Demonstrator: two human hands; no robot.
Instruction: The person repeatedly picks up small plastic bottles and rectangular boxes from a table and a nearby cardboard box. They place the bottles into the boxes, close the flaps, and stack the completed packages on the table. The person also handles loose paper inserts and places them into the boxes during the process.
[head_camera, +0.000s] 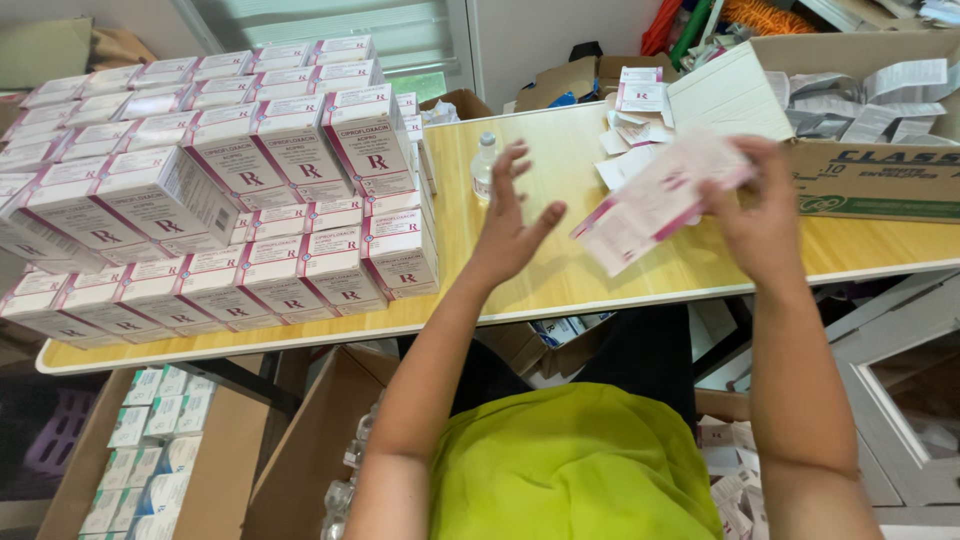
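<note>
Right hand (765, 225) pinches flat white-pink carton (655, 200), blurred, above table (560, 270). Left hand (510, 220) spread open, empty, just left of carton. Small clear bottle (484, 165) beyond left hand. Stack of white-pink boxes (230, 190) far left of carton. Brown box (870, 170) with paper leaflets right of carton. Pale wood tabletop, cluttered room

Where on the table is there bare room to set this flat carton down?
Bare wood lies on the table between the stacked cartons and the right hand, in front of the small bottle. Crowded: the whole left side, and the far right around the loose leaflets and cardboard box.
</note>
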